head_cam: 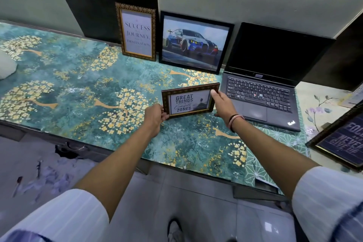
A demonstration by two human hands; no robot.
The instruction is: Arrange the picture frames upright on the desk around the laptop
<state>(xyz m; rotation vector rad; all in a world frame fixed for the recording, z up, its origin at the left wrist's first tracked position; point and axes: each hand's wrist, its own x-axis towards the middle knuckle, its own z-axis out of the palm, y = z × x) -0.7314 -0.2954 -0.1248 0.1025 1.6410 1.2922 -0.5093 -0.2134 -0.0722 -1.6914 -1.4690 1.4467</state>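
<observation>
Both hands, left hand (157,117) and right hand (222,105), clamp the small frame (189,100) at its ends, upright on the desk (78,88) just left of the laptop (261,92). I judge placement underway; next: seat it stable, then let go.

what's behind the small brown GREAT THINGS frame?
Behind the small brown "Great Things" frame shows floral teal desk mat, then the black-framed car picture leaning on the wall. The frame's own back and stand are hidden.
</observation>
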